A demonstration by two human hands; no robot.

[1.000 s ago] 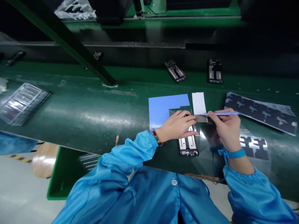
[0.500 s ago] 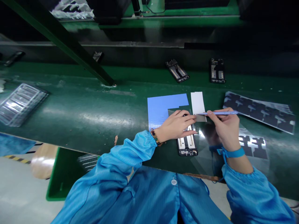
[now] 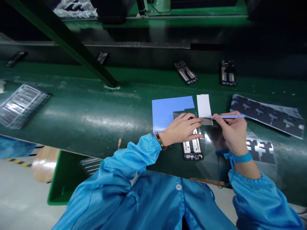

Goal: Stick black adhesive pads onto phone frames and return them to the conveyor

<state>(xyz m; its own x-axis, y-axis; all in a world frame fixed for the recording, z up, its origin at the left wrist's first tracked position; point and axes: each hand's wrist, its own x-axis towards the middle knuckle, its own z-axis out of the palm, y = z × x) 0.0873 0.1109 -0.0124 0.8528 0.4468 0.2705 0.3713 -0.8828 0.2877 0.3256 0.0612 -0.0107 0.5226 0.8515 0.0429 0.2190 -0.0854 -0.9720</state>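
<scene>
Right hand (image 3: pixel 231 127) grips a lilac tool (image 3: pixel 230 116), likely tweezers, its thin tip at the left fingertips; left hand (image 3: pixel 182 130) lies across the upper part of one phone (image 3: pixel 193 149), insides exposed, on the bench (image 3: pixel 115 115) before the wearer. Whether the left fingers pinch anything: hidden, cannot tell. Step in hand, as judged: fine tip-work by that phone's upper end; next move seems to call for a steady left hand and light touch. Counts, outward: two dark cutouts (image 3: pixel 268 156) past the right wrist; one blue sheet (image 3: pixel 163 111); one white card (image 3: pixel 203 105); patterned strips (image 3: pixel 266 115), fanned, uncountable; farthest, three more phones (image 3: pixel 186 72), plus a dark shape (image 3: pixel 15 58) far left, perhaps a fourth.
</scene>
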